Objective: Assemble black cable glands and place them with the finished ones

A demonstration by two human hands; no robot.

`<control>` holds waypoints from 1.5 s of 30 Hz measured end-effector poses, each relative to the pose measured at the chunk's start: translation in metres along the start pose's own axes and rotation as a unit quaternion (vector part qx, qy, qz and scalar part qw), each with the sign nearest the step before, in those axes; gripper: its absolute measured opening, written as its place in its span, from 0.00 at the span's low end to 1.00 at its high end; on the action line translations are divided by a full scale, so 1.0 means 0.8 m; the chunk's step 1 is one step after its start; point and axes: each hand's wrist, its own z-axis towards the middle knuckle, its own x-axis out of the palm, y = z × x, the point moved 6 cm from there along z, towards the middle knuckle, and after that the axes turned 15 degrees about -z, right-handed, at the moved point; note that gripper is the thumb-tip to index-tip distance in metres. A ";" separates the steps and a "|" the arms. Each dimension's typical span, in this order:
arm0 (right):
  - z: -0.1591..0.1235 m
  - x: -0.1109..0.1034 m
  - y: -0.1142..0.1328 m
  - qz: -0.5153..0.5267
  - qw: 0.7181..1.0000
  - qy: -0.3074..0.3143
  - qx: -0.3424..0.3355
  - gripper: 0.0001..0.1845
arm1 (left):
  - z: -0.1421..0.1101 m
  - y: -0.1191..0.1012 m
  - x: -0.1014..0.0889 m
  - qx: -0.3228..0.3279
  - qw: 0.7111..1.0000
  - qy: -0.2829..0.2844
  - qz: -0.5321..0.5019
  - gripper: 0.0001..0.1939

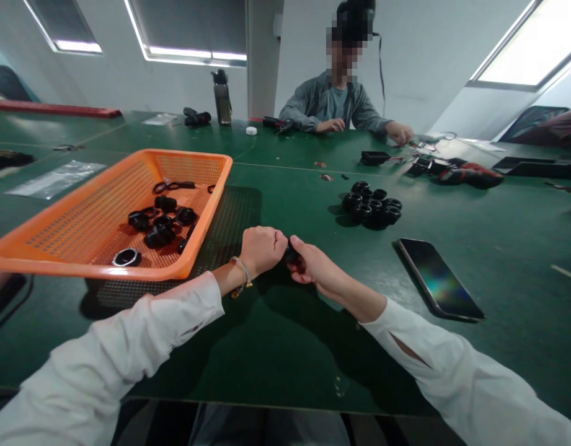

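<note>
In the middle of the view, my left hand [263, 249] and my right hand [314, 263] meet over the green table [248, 365]. Between them is a small black part [291, 254], mostly covered by my fingers, so its exact shape is hidden. My right thumb and fingers are closed around it. Curled into a fist, my left hand is up against the same part from the other side. To the left, an orange basket [206, 179] contains several black ring-like fittings [160, 235]. A cluster of black round fittings [371, 204] sits beyond my right hand.
A phone [441, 279] lies at the right. Across the table sits a co-worker [336, 102], hands on the tabletop near cables and black parts. A bottle [222, 99], a white cap [251, 131] and a plastic bag [57, 178] are farther off.
</note>
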 end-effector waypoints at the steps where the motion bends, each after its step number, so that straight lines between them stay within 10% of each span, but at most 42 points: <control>1: -0.001 0.001 -0.001 0.015 1.000 0.005 0.011 0.19 | 0.000 0.000 0.000 -0.001 1.000 0.001 0.000 0.25; 6: 0.002 0.000 -0.004 0.008 0.999 -0.002 0.043 0.19 | 0.003 0.000 0.004 -0.026 1.000 0.002 -0.008 0.23; 15: 0.022 -0.076 0.013 -0.192 0.956 -0.175 -0.136 0.14 | 0.004 0.006 0.008 -0.037 0.995 -0.014 -0.091 0.19; 22: 0.001 -0.174 0.025 -0.565 0.695 -0.436 -0.087 0.20 | -0.002 -0.004 0.017 0.045 0.994 0.019 -0.098 0.10; 34: -0.002 -0.198 0.027 -0.620 0.654 -0.432 -0.034 0.26 | -0.046 -0.063 0.024 0.224 0.965 0.112 0.075 0.12; 39: 0.002 -0.195 0.026 -0.674 0.610 -0.417 -0.017 0.27 | -0.062 -0.093 -0.019 0.158 0.971 0.150 0.103 0.16; 45: -0.001 -0.185 0.030 -0.679 0.585 -0.442 -0.040 0.31 | -0.044 -0.075 -0.146 0.038 0.977 0.065 0.201 0.19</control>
